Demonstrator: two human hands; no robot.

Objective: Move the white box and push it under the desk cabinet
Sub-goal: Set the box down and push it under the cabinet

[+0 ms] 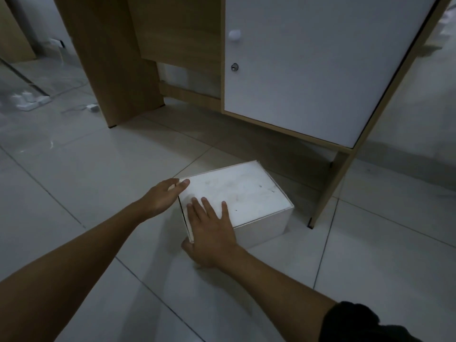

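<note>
I'm looking down at a scuffed white rectangular cardboard box [237, 193] sitting on the pale glossy tiled floor [98, 169], just in front of the gap beneath the wooden desk cabinet with its white door [308, 70]. The box's lid is shut, so I can't tell what's inside. My right hand [212, 233] lies flat on the near corner of the lid, fingers spread, thumb wrapped down the side. My left hand [165, 196] is open too, palm pressed against the box's left face, thumb hooked over the top edge. The door shows a round white knob [234, 35] and a small metal lock [234, 67]. Far left, a white power strip [29, 101] rests on the tiles.
</note>
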